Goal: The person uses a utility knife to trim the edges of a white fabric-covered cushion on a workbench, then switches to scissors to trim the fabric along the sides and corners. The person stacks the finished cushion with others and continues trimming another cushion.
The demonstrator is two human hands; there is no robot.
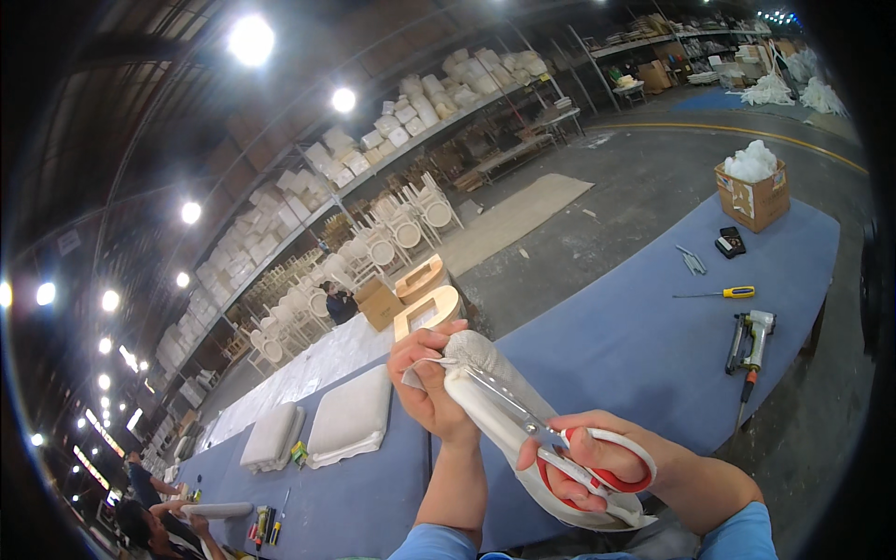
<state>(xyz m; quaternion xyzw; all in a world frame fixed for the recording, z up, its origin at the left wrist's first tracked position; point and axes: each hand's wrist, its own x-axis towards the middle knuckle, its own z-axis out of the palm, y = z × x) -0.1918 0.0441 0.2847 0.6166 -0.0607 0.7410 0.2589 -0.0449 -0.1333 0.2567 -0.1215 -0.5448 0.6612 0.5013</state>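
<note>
A long padded piece covered in light grey fabric (504,364) stands tilted in front of me, its white edge toward me. My left hand (425,383) grips its far end and pinches a loose flap of the cloth (417,373). In my right hand (597,457) is a pair of scissors (611,453) with red and white handles, fingers through the loops. The blades lie along the piece's edge, their tips close to my left fingers. Whether the blades are cutting cloth cannot be made out. Loose fabric hangs at the piece's near end.
On the blue table (597,317) lie a staple gun (749,343), a yellow-handled screwdriver (737,292), a black case (730,243) and a carton of white stuffing (758,201). Padded cushions (350,417) rest at left. A co-worker (163,527) handles a padded piece at lower left.
</note>
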